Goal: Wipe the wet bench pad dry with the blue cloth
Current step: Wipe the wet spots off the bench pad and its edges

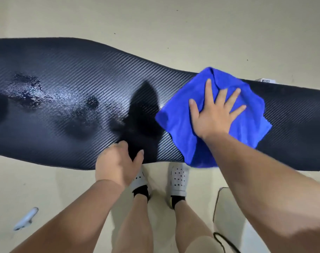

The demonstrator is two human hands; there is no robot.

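A long black bench pad [68,70] with a carbon-weave texture runs across the view from left to right. Wet patches [28,92] glisten on its left half. The blue cloth [175,121] lies spread on the pad right of centre, hanging a little over the near edge. My right hand [214,114] presses flat on the cloth with fingers spread. My left hand [117,161] rests on the pad's near edge, left of the cloth, fingers curled over the rim.
The pad stands over a pale floor. My legs and white shoes [177,178] are just below its near edge. A white boxy object [226,212] with a black cable sits at the lower right. A small white item [26,219] lies on the floor at lower left.
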